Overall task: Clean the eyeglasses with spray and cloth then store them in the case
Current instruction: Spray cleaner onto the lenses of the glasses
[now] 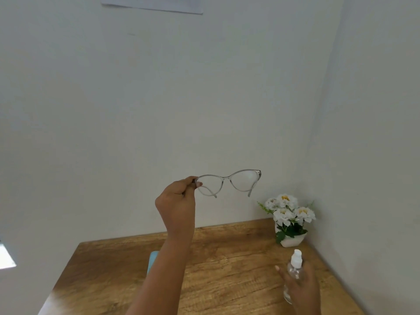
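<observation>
My left hand (177, 201) is raised in front of the wall and pinches the left corner of the clear-framed eyeglasses (228, 183), whose temples hang open toward me. Low at the right, my right hand (300, 285) is wrapped around a clear spray bottle (294, 272) with a white nozzle that points up. A strip of light blue (152, 260) lies on the table, mostly hidden behind my left forearm; I cannot tell what it is. No cloth shows.
The wooden table (227, 269) sits in a corner between two pale walls. A white pot of white flowers (288, 219) stands at the table's far right corner, just behind the spray bottle. A sheet of paper (152, 3) hangs high on the wall.
</observation>
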